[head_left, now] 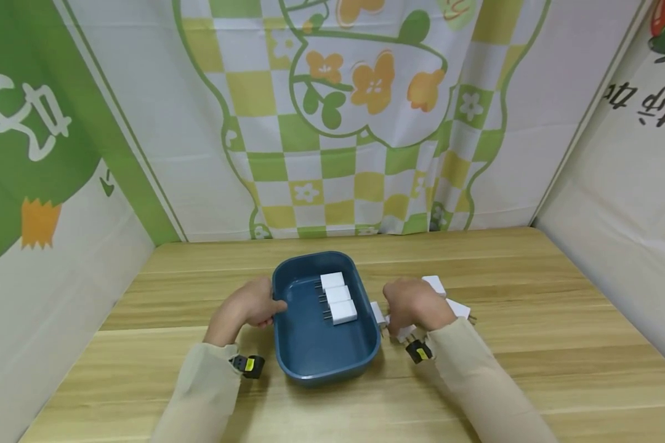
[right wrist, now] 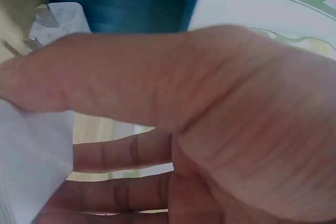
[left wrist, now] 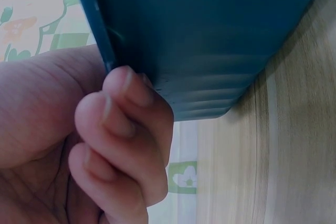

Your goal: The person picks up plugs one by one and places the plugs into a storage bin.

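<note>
The left hand [head_left: 255,301] grips the near side wall of the blue tray [head_left: 305,347], thumb over the rim and fingers curled outside; this hold should stay firm so the tray does not slide. To that hand's right, inside the tray, three white adapters [head_left: 339,295] lie in a column, prongs toward the hand. One loose adapter [head_left: 378,312] sits between the tray and the right hand [head_left: 418,304]. The right hand's thumb and fingers appear to pinch a white block [right wrist: 34,166], its prongs hard to make out; gripping the body rather than prongs seems steadier. Two outer adapters [head_left: 457,307] lie just beyond the right hand.
</note>
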{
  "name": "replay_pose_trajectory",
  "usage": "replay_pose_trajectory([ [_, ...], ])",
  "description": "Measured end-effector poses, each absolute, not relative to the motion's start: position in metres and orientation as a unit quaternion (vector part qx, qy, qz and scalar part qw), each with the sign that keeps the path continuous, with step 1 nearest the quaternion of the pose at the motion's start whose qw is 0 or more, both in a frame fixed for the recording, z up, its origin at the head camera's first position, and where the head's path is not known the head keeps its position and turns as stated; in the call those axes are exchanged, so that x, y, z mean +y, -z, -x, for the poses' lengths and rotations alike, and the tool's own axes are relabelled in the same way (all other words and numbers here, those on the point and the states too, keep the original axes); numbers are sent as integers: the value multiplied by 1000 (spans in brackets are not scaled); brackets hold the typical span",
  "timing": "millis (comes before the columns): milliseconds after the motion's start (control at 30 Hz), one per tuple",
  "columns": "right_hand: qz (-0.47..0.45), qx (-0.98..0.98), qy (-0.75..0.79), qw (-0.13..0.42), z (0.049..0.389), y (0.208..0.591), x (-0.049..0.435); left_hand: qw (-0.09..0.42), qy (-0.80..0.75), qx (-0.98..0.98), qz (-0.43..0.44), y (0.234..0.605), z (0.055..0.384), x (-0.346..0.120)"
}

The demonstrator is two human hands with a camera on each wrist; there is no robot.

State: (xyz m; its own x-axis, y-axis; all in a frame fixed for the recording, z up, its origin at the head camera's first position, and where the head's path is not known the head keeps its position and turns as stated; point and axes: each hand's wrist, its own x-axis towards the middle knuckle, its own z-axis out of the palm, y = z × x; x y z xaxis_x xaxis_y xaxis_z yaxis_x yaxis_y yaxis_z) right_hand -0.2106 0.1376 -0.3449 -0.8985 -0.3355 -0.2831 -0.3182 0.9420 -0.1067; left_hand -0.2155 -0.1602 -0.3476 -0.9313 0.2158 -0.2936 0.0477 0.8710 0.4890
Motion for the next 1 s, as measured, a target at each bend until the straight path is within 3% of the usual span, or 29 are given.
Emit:
replay_pose_trajectory([
  [333, 159, 969, 114, 152, 210, 327, 149, 172, -239, 953, -72, 347, 216, -161],
  [800, 240, 957, 164, -21, 210, 313, 132, 173, -244, 952, -68, 348, 217, -161],
  [900, 286, 944, 162, -38, 213, 309, 122, 174, -241, 952, -69, 347, 217, -160],
  [1000, 318, 933, 166, -21, 218, 307, 112, 178, -239, 952, -70, 346, 217, -159],
])
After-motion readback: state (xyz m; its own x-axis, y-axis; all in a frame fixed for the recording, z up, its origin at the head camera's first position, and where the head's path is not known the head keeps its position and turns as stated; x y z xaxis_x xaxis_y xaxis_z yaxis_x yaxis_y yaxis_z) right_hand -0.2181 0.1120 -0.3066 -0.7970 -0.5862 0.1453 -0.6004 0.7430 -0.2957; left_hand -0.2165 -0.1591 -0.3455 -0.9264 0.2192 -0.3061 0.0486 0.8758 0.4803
